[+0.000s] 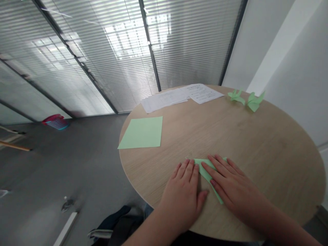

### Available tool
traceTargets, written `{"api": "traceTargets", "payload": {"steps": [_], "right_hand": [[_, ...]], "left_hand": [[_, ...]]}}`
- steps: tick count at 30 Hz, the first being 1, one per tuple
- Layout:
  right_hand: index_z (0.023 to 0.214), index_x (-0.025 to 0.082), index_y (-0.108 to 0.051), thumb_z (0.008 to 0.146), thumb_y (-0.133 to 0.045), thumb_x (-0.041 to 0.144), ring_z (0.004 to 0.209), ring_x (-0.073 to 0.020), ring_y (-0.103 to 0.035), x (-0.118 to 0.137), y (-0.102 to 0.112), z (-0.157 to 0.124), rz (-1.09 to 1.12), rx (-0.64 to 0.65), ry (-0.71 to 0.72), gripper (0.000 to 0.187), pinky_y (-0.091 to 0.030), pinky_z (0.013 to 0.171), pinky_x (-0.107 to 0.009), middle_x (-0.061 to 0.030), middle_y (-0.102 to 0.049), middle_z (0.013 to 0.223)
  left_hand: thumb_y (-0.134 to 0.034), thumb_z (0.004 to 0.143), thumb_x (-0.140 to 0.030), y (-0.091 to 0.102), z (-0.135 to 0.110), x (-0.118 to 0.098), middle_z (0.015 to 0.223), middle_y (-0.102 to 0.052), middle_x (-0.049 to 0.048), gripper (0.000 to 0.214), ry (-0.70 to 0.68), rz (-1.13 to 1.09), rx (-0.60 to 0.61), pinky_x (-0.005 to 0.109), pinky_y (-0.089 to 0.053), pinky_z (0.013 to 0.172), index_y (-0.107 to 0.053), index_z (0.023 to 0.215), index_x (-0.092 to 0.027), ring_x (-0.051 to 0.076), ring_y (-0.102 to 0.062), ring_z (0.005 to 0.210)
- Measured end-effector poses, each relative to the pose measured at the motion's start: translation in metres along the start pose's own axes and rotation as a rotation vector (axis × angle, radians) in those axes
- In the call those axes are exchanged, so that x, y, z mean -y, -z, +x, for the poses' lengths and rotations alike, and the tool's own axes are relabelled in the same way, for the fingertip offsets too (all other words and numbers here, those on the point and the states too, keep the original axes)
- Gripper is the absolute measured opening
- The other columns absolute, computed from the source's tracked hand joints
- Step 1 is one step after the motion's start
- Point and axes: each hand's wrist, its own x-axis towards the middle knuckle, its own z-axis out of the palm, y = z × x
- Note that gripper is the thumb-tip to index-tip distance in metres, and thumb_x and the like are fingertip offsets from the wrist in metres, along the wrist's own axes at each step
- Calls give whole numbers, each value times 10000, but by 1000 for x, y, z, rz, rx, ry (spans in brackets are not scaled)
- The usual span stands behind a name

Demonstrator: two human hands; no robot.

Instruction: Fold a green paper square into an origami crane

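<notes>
A folded piece of light green paper (205,173) lies flat on the round wooden table (256,136), close to its front edge. My right hand (230,184) rests over most of it, fingers stretched out and pressing it down, so much of its shape is hidden. At the paper's left corner, my left hand (186,191) lies flat with its fingertips touching or just beside the edge. Neither hand grips anything. A flat green paper sheet (143,132) lies at the table's left side.
Two folded green paper figures (236,96) stand at the back right. White printed sheets (166,99) overlap along the far edge. Behind the table are glass panels with blinds (128,68) and a white wall (294,68). A red and blue basket (55,121) sits on the floor.
</notes>
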Motion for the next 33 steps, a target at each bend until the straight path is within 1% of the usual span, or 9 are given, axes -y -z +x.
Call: {"api": "traceTargets", "payload": {"steps": [6, 11, 15, 18, 20, 24, 28, 30, 33], "right_hand": [[1507, 240, -520, 1048, -365, 269, 1433, -322, -482, 0, 1, 1, -12, 9, 9, 485, -426, 1129, -602, -122, -520, 1553], [1510, 247, -515, 1051, -391, 287, 1438, -319, -476, 0, 1, 1, -12, 3, 9, 477, -416, 1142, -600, -117, -517, 1556], [1517, 257, -505, 1053, -394, 288, 1443, -311, -471, 0, 1, 1, -12, -1, 4, 478, -412, 1149, -592, -104, -513, 1561], [1521, 268, -498, 1054, -396, 287, 1451, -302, -462, 0, 1, 1, -14, 9, 0, 479, -408, 1155, -580, -96, -502, 1571], [1521, 268, -499, 1054, -393, 287, 1452, -300, -461, 0, 2, 1, -14, 17, -3, 479, -404, 1159, -581, -99, -502, 1570], [1521, 261, -500, 1055, -375, 287, 1440, -307, -478, 0, 1, 1, -20, 24, 1, 483, -415, 1147, -591, -111, -510, 1561], [1517, 253, -506, 1056, -371, 287, 1440, -316, -476, 0, 2, 1, -15, 26, 8, 481, -420, 1143, -602, -107, -505, 1565], [1517, 256, -505, 1057, -375, 287, 1442, -314, -474, 0, 2, 1, -13, 22, 3, 479, -416, 1148, -601, -100, -502, 1569], [1521, 252, -503, 1056, -372, 288, 1439, -305, -479, 0, 0, 1, -12, 16, -4, 484, -415, 1153, -589, -95, -510, 1562]], "left_hand": [[-447, 1010, -499, 0, -3, 1, 1608, -412, 188, 670, 64, 20, -31, 538, -298, 1241, -441, 1525, -70, 344, -367, 1498], [-508, 992, -340, 4, -5, 1, 1445, -597, 183, 505, 77, 50, -141, 571, -455, 1107, -546, 1434, -101, 353, -557, 1301], [-524, 986, -258, 17, 7, 11, 1246, -701, 134, 358, 131, -18, -197, 516, -529, 996, -648, 1306, -153, 308, -624, 1111], [-552, 981, -228, 27, 24, 27, 1219, -702, 131, 339, 219, -58, -274, 496, -503, 1027, -671, 1286, -139, 301, -607, 1129], [-600, 961, -212, 30, 33, 37, 1209, -706, 99, 321, 152, -107, -250, 456, -496, 1036, -698, 1266, -182, 272, -611, 1120], [-555, 992, -183, 30, 39, 48, 1139, -723, 64, 253, -38, -71, -188, 400, -504, 993, -772, 1111, -234, 236, -618, 1063], [-553, 1001, -219, 34, 40, 51, 1082, -754, 72, 240, 14, -52, -152, 402, -513, 955, -786, 1061, -219, 251, -638, 1028], [-584, 982, -230, 38, 42, 51, 1102, -760, 78, 224, 66, -115, -130, 414, -507, 973, -779, 1089, -206, 264, -646, 1058], [-636, 921, -197, 42, 47, 48, 1110, -764, 80, 221, 84, -242, -85, 418, -498, 986, -781, 1087, -200, 272, -657, 1075]]}}
